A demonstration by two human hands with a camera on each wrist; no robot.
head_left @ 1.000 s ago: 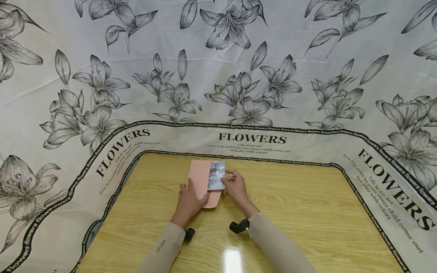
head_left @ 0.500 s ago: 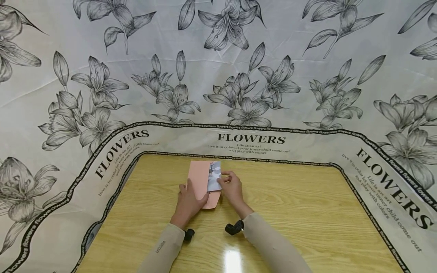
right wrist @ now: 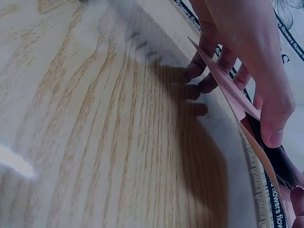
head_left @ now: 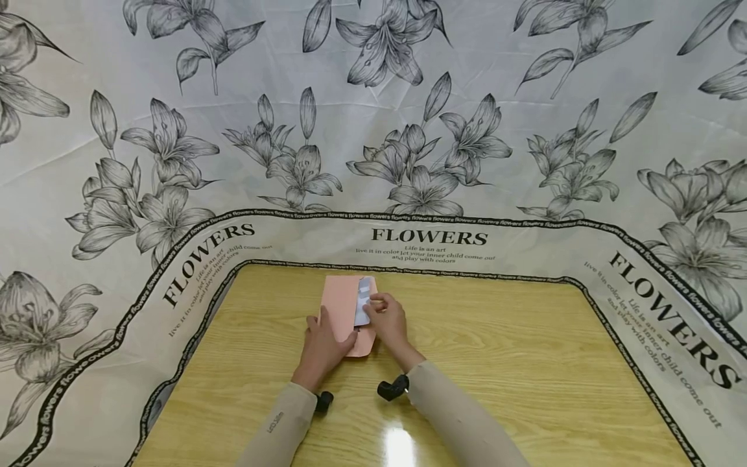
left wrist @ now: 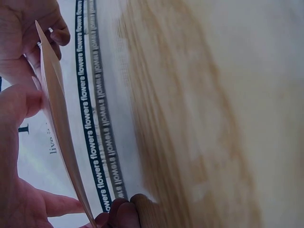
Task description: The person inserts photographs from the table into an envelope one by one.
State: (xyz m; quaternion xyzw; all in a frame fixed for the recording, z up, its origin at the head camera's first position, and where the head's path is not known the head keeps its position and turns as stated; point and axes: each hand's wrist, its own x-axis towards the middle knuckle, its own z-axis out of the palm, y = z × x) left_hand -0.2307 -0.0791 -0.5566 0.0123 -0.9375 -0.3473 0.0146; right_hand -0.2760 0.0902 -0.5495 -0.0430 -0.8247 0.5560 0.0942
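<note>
A pink envelope is held a little above the wooden table in the head view. My left hand grips its lower left part, thumb on the near face by the opening and fingers at the left edge. A printed photo card sticks partly out of the opening; its left part is hidden inside. My right hand pinches the card's right edge between thumb and fingers. In the left wrist view the envelope appears nearly edge-on. In the right wrist view the envelope's mouth gapes around the dark card.
The wooden table spreads under both forearms. A floral cloth with printed lettering surrounds its back and sides. Black wrist devices sit near the sleeve cuffs.
The right hand has moved left with the photo card, which has slid deeper into the envelope, so less of it shows. The left hand keeps its grip almost unmoved.
</note>
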